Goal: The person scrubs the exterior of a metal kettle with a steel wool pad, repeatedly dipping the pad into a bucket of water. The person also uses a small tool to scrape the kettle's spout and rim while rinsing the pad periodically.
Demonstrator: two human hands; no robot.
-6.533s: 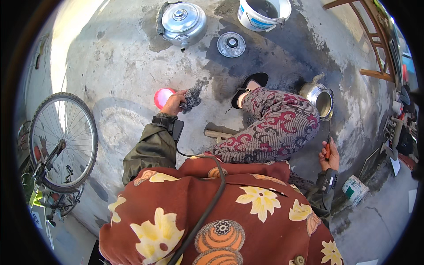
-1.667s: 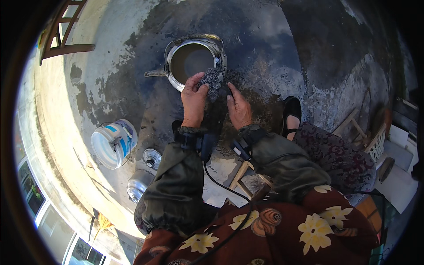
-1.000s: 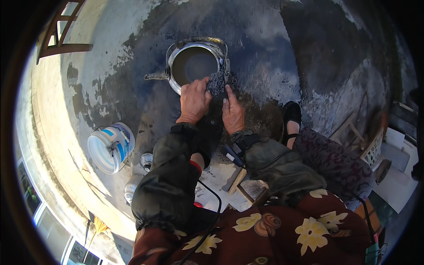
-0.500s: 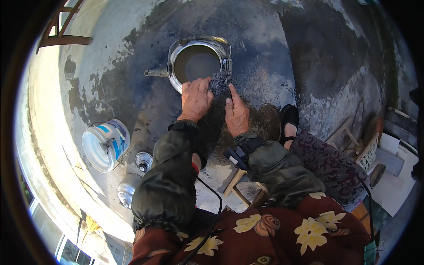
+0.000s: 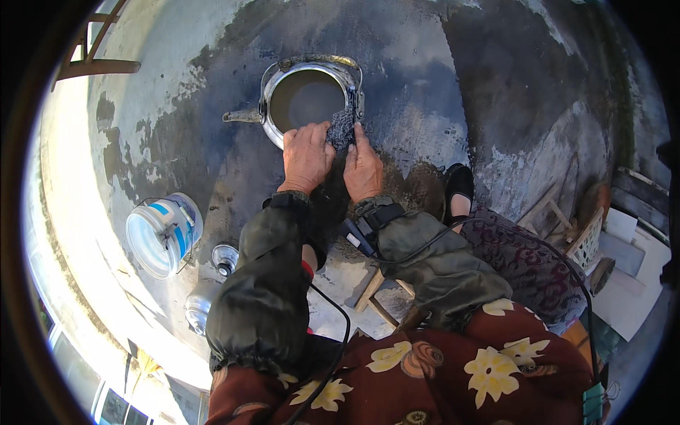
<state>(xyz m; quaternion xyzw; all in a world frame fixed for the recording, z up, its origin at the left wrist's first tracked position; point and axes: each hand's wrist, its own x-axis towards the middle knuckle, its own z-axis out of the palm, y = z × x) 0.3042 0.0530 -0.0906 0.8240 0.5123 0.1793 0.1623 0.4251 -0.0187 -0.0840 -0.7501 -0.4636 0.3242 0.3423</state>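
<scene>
A round silver metal kettle [image 5: 270, 132] stands on the wet floor, lidless, with murky liquid inside. Its spout points left and its arched handle lies over toward the far side. My left hand [image 5: 307, 157] is closed on a dark, mesh-like scouring pad [image 5: 341, 129], which lies against the near right part of the kettle's rim. Beside it, my right hand [image 5: 364, 170] grips the kettle's right edge, index finger stretched upward and thumb next to the pad. The pad and my fingers partly hide that edge, so the exact hold is unclear.
Left of my arms are a white and blue plastic bucket [image 5: 160, 237], a silver lid [image 5: 225, 256] and a silver vessel [image 5: 199, 312]. Wooden furniture legs [image 5: 99, 68] show at the far left. A small wooden stool [image 5: 375, 294] is below my right forearm. White boards [image 5: 634, 283] lie at right.
The whole view has shifted slightly, so the kettle and bucket appear further left. My right hand has come a little closer to the kettle's rim and the pad. The left keeps its hold.
</scene>
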